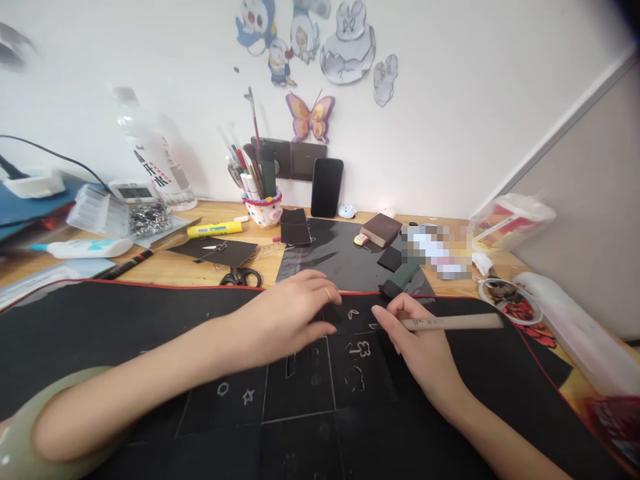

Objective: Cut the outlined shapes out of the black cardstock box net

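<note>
My right hand [415, 343] is closed around a craft knife [455, 323] with a long, pale, flat handle. Its small shiny blade points left, close over a black sheet [300, 393] marked into squares by thin white lines. To the left, my left hand [295, 313] has its thumb apart from its fingers and holds nothing; I cannot tell whether it touches the sheet. Small outlined shapes show in the squares, among them a flower-like outline [363, 349], a star outline [249, 397] and a ring-like outline [223, 389]. The black mat [435, 420] beneath has a red edge.
Behind the mat are scissors [241, 277], a yellow glue stick [215, 229], a pen cup [263, 208], an upright phone [327, 188] and a brown block [381, 229]. A water bottle [163, 167] stands far left. A white roll [580, 333] lies at right.
</note>
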Motion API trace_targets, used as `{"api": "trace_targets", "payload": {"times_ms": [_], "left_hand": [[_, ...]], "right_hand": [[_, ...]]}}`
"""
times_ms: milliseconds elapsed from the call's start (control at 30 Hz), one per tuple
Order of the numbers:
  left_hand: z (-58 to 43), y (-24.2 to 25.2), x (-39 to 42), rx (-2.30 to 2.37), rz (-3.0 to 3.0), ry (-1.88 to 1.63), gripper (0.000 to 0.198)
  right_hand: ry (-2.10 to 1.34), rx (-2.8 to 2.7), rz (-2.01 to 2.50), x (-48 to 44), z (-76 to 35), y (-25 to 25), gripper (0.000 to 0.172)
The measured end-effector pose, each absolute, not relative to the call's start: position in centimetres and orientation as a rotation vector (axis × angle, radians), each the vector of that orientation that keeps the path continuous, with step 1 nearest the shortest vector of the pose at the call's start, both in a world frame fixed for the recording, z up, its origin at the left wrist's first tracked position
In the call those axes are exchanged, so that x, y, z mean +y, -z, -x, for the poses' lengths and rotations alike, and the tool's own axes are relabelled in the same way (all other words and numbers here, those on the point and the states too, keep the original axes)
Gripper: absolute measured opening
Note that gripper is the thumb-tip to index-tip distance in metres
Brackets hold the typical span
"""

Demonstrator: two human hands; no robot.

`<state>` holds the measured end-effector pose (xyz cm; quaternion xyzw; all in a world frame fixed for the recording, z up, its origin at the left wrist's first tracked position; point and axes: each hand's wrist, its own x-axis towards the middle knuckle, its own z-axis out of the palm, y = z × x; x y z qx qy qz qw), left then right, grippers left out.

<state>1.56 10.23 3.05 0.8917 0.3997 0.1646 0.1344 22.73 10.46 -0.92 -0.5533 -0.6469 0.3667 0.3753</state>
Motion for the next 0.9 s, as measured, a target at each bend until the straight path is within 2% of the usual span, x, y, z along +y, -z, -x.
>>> {"api": "trace_targets", "payload": {"times_ms": [200,300,433,633,800,900], "left_hand": [[-2.2,-3.3,12.1,1.091,-2.446,-0.37,0.022],[-3.8,-3.0,11.5,1.02,-2.558,-0.187,0.03],[-4.8,-2.8,10.7,1.13,-2.7,0.049,0.037],[-5.3,-3.7,10.3,1.262,-2.707,0.213,0.04],[-5.2,-3.4,9.9,1.314,-2.643,0.213,0.045],[-4.1,-2.7,10.0,1.299,-2.58,0.082,0.033]], "right_hand": [[-1.086,-1.633,1.304,10.4,-23.1,0.8,0.025],[-1.106,-1.608,1.286,10.0,-23.4,0.5,0.022],[-1.133,-1.563,1.312,9.5,-23.5,0.1,0.021],[-1.127,-1.594,1.317,9.4,-23.4,0.1,0.025],[-1.155,-1.592,1.294,9.4,-23.6,0.2,0.026],[-1.183,-1.603,1.328,9.5,-23.6,-0.2,0.024]]}}
